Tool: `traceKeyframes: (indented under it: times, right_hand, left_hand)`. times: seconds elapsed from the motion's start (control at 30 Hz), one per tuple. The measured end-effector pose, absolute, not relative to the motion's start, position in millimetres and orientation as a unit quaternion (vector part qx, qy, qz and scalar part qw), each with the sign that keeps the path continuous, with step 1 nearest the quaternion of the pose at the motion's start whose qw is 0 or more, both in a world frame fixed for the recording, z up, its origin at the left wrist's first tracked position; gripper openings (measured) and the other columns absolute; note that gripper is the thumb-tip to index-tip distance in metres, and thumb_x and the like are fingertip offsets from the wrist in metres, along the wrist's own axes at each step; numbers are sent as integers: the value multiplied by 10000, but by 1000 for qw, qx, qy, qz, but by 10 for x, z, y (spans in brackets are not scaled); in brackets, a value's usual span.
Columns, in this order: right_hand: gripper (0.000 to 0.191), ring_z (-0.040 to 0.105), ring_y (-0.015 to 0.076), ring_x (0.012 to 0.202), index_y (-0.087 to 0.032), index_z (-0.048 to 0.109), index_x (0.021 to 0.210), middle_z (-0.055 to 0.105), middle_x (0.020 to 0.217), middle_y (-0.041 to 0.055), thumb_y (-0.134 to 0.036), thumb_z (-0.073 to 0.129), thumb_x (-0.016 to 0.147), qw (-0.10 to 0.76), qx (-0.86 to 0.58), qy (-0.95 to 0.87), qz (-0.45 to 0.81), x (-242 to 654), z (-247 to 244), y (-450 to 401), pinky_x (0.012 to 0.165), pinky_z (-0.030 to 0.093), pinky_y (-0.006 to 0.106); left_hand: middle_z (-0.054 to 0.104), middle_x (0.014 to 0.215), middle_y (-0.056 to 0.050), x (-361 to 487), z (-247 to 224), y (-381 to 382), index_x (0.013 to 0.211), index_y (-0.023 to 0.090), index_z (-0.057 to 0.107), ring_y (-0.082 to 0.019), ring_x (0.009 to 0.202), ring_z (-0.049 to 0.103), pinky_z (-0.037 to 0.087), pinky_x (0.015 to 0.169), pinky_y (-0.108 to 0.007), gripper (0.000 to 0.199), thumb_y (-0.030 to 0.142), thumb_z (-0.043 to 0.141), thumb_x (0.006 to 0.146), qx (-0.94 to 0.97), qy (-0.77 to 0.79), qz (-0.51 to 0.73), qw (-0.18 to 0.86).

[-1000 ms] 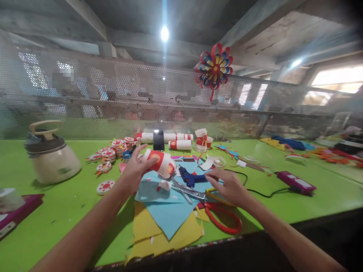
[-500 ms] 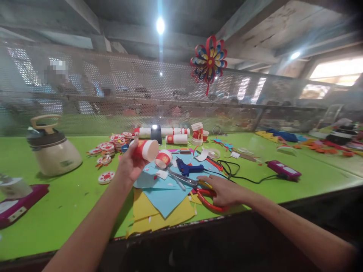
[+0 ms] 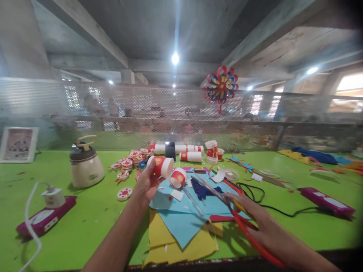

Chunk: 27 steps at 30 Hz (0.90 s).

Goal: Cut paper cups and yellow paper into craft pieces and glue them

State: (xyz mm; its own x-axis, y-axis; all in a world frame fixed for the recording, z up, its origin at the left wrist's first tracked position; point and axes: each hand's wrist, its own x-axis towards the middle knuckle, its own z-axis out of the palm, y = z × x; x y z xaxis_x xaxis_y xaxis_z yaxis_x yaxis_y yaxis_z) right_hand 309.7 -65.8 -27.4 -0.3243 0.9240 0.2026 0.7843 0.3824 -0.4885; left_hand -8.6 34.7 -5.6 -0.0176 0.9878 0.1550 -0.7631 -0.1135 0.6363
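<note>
A red and white paper cup [image 3: 162, 166] lies on its side in the grip of my left hand [image 3: 148, 184], its base facing right. My right hand [image 3: 252, 211] holds large scissors [image 3: 246, 223] by their red handles, the blades pointing up and left over the blue glue gun [image 3: 202, 189]. Another red and white cup [image 3: 178, 178] rests on light blue sheets [image 3: 181, 226], beside a small white piece of paper [image 3: 176, 195]. Yellow sheets [image 3: 160, 230] lie beneath the blue ones.
Stacked round decorated pieces [image 3: 126, 163] and a beige kettle [image 3: 86, 170] stand left. Purple power strips [image 3: 327, 202] lie on both sides. Behind the sheets are white rolls [image 3: 190, 156] and stacked cups [image 3: 211, 151]. A black cable [image 3: 286, 213] crosses the green table [image 3: 283, 241].
My right hand has lifted the scissors off the sheets, where they lay before. The view has tilted up and shifted left. The cup stays in my left hand.
</note>
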Motion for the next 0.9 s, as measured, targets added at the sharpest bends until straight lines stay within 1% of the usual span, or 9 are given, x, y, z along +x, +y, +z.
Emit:
traceKeyframes:
  times: [0.07,0.1,0.2,0.27,0.33,0.47,0.57,0.7,0.9]
  right_hand:
    - [565,366,315,1342,-271,418,1385,416,1459,103,-419,571,862,273,-525,-779,206,2946,-214,-657,1115,275,500]
    - [551,393,318,1314,-243,440,1357,446,1423,122,-454,565,864,289,-516,-774,227,2854,-199,-637,1104,286,495]
    - [459,519,309,1123,-193,509,1206,586,1158,122,-434,616,830,308,-487,-767,282,2589,-223,-526,972,401,463]
    - [413,564,253,931,-200,497,1167,597,980,74,-439,594,845,308,-460,-773,309,2466,-262,-449,826,467,397]
    - [403,549,208,811,-223,490,1148,563,911,47,-523,510,880,317,-408,-788,335,2398,-276,-403,728,478,346]
    - [472,562,200,772,-286,569,1057,545,883,37,-689,417,863,358,-314,-790,387,2349,-276,-407,686,469,322]
    - [511,544,171,627,-289,609,1071,548,750,17,-710,422,850,391,-311,-757,421,2321,-373,-411,613,457,306]
    - [657,408,107,472,-212,580,1140,465,592,-29,-760,447,803,389,-338,-700,494,2278,-491,-414,457,364,236]
    - [399,389,68,494,-215,628,932,495,627,-26,-601,571,851,440,-365,-586,575,2247,-364,-528,476,342,194]
  left_hand:
    - [722,895,-65,-75,-48,322,920,188,648,-211,788,691,578,704,-337,316,374,785,706,307,179,691,630]
    - [720,894,-55,-71,-43,309,918,193,647,-204,798,688,574,713,-324,319,378,789,700,316,172,694,623]
    - [708,904,-21,-76,-27,271,952,217,635,-171,805,672,554,752,-298,340,372,794,694,346,154,708,597]
    - [699,942,-11,-92,-17,250,1039,243,614,-161,822,667,541,786,-305,418,349,805,683,366,146,713,579]
    - [694,980,-22,-113,-7,234,1151,265,574,-175,874,666,529,821,-326,526,336,805,684,392,143,711,566]
    - [695,1033,-53,-140,7,216,1275,285,510,-232,1000,653,517,861,-353,647,327,793,695,420,140,705,554]
    - [700,1021,-64,-125,-3,217,1273,261,520,-250,997,655,525,847,-359,640,351,786,697,406,150,711,554]
    - [703,999,-65,-48,-49,214,1182,210,577,-240,956,665,535,826,-342,556,399,779,699,395,193,689,577]
    - [709,931,-88,50,-52,161,1027,164,619,-251,833,686,560,720,-356,431,461,728,735,405,227,643,609]
